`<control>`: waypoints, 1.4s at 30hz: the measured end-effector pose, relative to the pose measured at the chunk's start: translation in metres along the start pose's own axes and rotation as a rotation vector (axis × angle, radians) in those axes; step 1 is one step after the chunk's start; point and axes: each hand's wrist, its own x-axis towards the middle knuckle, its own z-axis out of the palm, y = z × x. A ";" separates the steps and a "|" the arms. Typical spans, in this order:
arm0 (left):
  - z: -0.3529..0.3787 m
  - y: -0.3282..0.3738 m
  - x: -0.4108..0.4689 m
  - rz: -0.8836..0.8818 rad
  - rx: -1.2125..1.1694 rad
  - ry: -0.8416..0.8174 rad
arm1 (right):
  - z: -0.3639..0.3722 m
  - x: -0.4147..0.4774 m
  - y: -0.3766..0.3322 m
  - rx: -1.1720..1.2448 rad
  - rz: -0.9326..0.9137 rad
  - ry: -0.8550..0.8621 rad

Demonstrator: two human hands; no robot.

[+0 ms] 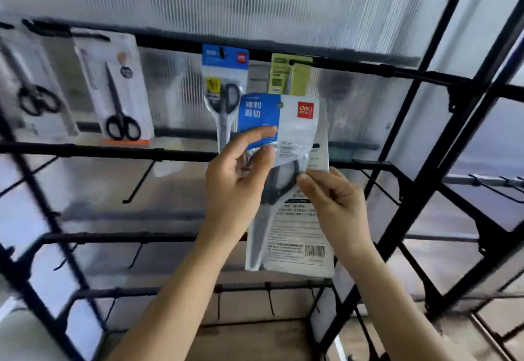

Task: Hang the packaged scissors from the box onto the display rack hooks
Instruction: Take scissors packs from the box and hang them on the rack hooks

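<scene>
1. Currently our left hand (236, 182) and right hand (337, 202) are both pinching the packaged scissors (297, 230).
2. We are holding it upright before the display rack (170, 152), partly covering a hung blue pack (224, 77).

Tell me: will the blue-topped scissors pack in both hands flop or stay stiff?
Probably floppy: the scissors pack creases where the left hand pinches it. Likely bottom-heavy, the scissors lying low inside. Its glossy film may slip from the right hand.

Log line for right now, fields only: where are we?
step: pre-hang | left hand: grips scissors pack | right hand: pinches its edge | pack: not yet on hook | above: green pack hung
</scene>
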 end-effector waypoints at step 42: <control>-0.034 -0.029 0.090 0.102 0.060 0.108 | 0.047 0.082 0.006 0.074 -0.016 -0.142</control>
